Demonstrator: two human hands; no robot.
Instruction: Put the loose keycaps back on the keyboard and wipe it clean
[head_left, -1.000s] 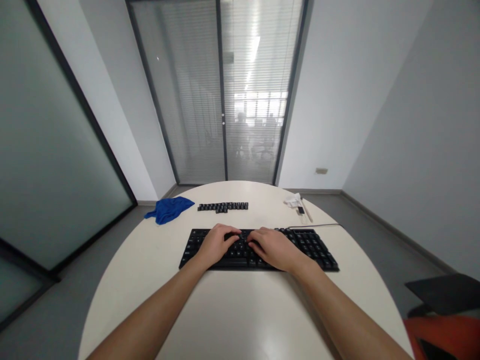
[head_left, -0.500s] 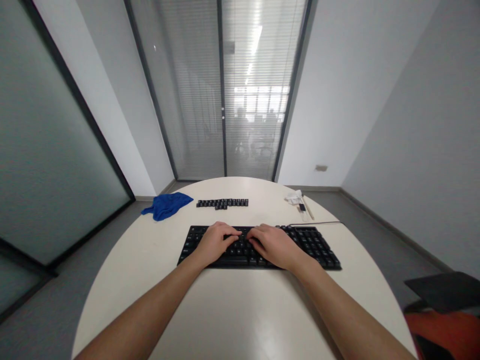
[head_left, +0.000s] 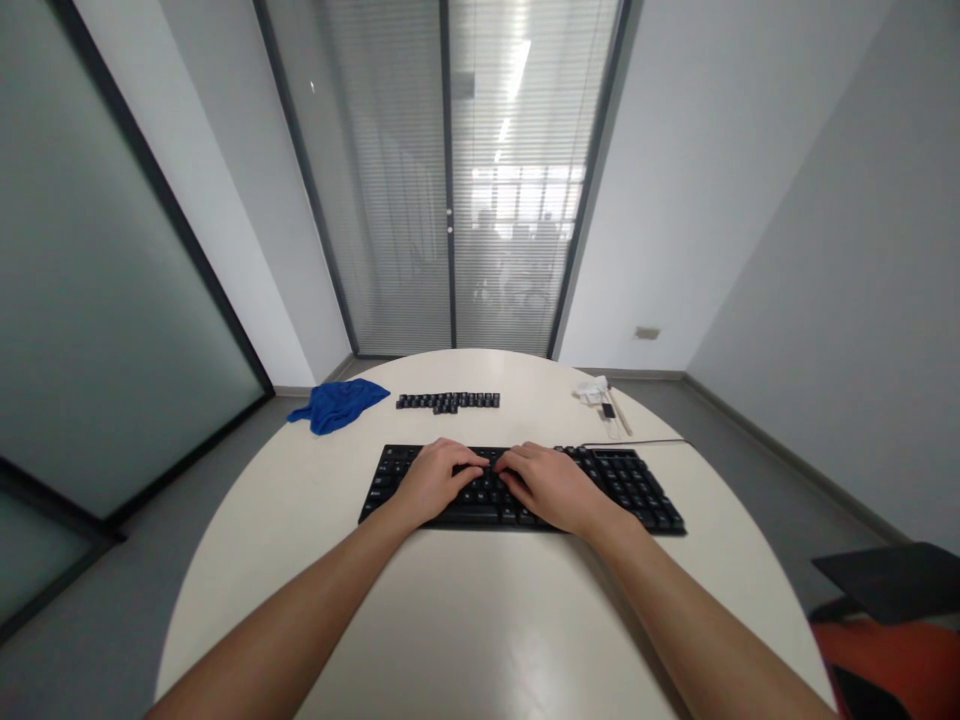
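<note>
Table (head_left: 480,610): white, rounded, carries everything below except the chair. Chair (head_left: 892,662), red and black, partly in view at lower right. Vs half a second ago: whole scene sits slightly higher in the head view and a touch right, so mostly a camera shift. Hands vs keyboard: no clear change.

Keyboard (head_left: 641,490): black, flat on the table in front of the person, under both hands. Long axis runs left-right. Number pad end points right, space bar edge faces the person.

Right hand (head_left: 551,487) and left hand (head_left: 431,485): both over the middle keys, fingers curled, fingertips near each other. Can't tell if either pinches anything; tips too small, partly hidden.

Blue cloth (head_left: 341,404): crumpled, far left. Cable (head_left: 637,442): behind the keyboard, running right. Keycaps (head_left: 450,401): row beyond the keyboard, short second row on the near side. White crumpled piece (head_left: 591,390), thin stick (head_left: 620,411), small black piece (head_left: 607,411): grouped far right.
</note>
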